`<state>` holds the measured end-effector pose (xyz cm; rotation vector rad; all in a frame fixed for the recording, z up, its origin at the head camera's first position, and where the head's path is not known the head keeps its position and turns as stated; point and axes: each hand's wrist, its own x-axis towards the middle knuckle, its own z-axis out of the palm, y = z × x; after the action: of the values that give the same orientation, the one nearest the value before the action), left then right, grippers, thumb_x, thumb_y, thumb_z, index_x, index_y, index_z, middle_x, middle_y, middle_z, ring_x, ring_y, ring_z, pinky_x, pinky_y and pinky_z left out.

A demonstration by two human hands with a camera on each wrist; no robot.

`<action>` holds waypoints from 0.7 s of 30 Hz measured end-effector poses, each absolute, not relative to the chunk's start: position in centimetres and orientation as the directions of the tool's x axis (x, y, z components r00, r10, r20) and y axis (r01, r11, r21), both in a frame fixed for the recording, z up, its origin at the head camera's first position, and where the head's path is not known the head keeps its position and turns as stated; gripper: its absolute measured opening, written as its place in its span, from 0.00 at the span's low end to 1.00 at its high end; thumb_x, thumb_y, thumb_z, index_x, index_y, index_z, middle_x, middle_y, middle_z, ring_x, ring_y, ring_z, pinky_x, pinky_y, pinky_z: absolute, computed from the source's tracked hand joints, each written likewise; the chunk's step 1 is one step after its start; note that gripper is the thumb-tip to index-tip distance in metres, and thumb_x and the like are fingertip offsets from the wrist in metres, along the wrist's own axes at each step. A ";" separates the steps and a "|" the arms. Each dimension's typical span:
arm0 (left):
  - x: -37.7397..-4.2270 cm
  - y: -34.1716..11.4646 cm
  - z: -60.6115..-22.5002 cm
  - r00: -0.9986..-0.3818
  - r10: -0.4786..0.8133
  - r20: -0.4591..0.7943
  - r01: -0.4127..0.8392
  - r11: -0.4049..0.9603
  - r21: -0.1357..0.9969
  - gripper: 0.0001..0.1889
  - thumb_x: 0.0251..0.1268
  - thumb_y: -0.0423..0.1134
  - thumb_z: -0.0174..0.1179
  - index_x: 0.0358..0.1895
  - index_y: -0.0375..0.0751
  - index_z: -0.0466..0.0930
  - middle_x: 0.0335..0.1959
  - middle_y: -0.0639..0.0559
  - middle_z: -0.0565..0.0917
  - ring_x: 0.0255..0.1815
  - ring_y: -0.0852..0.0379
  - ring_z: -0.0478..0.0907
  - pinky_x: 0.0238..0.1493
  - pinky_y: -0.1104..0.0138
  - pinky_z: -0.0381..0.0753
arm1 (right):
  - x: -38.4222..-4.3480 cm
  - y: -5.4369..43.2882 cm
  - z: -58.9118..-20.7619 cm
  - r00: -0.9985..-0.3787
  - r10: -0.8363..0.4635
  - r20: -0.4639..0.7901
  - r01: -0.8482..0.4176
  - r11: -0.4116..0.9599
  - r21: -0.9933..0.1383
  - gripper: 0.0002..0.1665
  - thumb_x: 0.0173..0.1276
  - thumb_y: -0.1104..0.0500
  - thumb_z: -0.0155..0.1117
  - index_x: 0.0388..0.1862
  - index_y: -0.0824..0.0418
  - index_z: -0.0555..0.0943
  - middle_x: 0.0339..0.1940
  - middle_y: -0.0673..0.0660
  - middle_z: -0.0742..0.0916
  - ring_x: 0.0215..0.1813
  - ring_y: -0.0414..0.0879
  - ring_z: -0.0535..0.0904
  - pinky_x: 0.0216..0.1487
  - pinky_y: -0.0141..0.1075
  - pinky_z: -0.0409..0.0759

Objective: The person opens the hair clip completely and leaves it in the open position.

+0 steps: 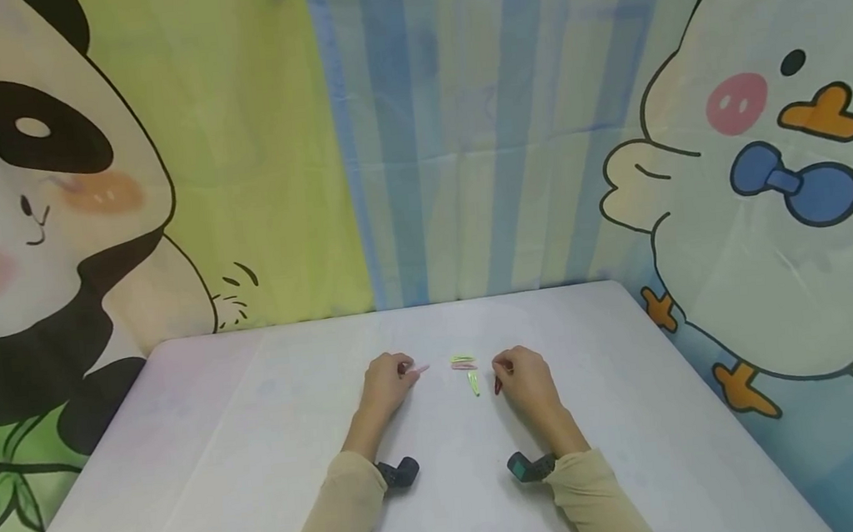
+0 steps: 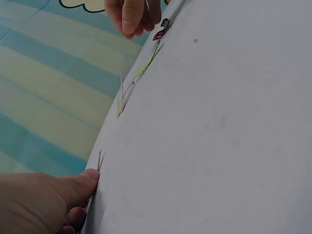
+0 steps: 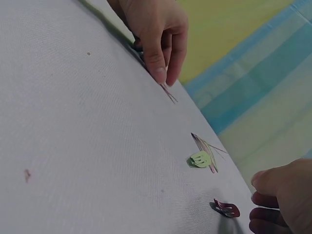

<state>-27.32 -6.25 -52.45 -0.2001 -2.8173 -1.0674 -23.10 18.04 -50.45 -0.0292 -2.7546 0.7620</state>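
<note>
My left hand [image 1: 386, 382] pinches a pink hair snap clip [image 1: 423, 369] between thumb and fingers, its split end pointing right, low over the white tabletop. Beside the fingertips of my right hand [image 1: 526, 379] lies a dark red snap clip [image 3: 227, 208]; the right wrist view shows a small gap between them, and the fingers are loosely bent. Between the hands, a green clip [image 1: 462, 358] and a pink clip [image 1: 464, 366] lie crosswise, one behind the other. Just in front of them another green clip [image 1: 473, 383] points toward me.
The white table [image 1: 263, 479] reaches back to a curtain [image 1: 446, 131] with a printed panda and a white bird. Dark wrist cameras [image 1: 400, 473] sit on both forearms. A small brownish spot [image 2: 196, 41] marks the tabletop.
</note>
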 end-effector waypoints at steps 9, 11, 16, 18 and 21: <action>-27.1 -7.3 -52.7 -0.983 0.064 0.174 0.167 0.710 0.684 0.05 0.57 0.37 0.67 0.37 0.43 0.86 0.33 0.51 0.84 0.37 0.55 0.79 0.41 0.61 0.78 | -22.6 17.2 -50.6 -0.960 0.081 0.267 -0.081 0.835 -0.544 0.07 0.65 0.58 0.64 0.38 0.59 0.86 0.35 0.53 0.86 0.39 0.46 0.81 0.42 0.39 0.80; -27.2 -7.3 -52.8 -0.982 0.079 0.172 0.177 0.705 0.687 0.05 0.57 0.38 0.67 0.36 0.45 0.86 0.33 0.52 0.84 0.36 0.57 0.78 0.41 0.62 0.77 | -22.5 17.1 -50.7 -0.956 0.076 0.283 -0.091 0.840 -0.535 0.07 0.65 0.58 0.64 0.38 0.59 0.86 0.34 0.53 0.86 0.39 0.46 0.81 0.42 0.39 0.80; -27.4 -7.1 -53.1 -0.978 0.134 0.162 0.209 0.690 0.693 0.05 0.57 0.39 0.67 0.36 0.47 0.86 0.32 0.54 0.83 0.34 0.59 0.76 0.39 0.64 0.75 | -22.1 16.9 -50.6 -0.943 0.041 0.329 -0.142 0.847 -0.512 0.06 0.64 0.59 0.65 0.37 0.58 0.86 0.34 0.52 0.86 0.38 0.44 0.81 0.41 0.38 0.80; -27.4 -7.1 -53.0 -0.975 0.162 0.153 0.222 0.689 0.690 0.05 0.56 0.39 0.68 0.36 0.47 0.86 0.32 0.55 0.83 0.34 0.60 0.75 0.38 0.65 0.75 | -22.1 16.6 -50.7 -0.940 0.020 0.340 -0.165 0.847 -0.506 0.05 0.64 0.59 0.65 0.36 0.58 0.86 0.33 0.52 0.86 0.37 0.44 0.81 0.40 0.37 0.79; -27.3 -7.4 -52.7 -0.971 0.197 0.135 0.235 0.697 0.678 0.04 0.56 0.39 0.68 0.36 0.47 0.87 0.30 0.56 0.83 0.33 0.60 0.74 0.39 0.64 0.74 | -22.0 16.1 -50.7 -0.937 -0.012 0.348 -0.195 0.846 -0.496 0.05 0.63 0.59 0.66 0.36 0.57 0.86 0.32 0.51 0.86 0.36 0.43 0.80 0.39 0.37 0.79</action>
<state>-27.34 -7.40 -52.73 -0.3621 -2.8459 -1.1475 -21.96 16.08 -50.72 0.1561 -2.6907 0.7728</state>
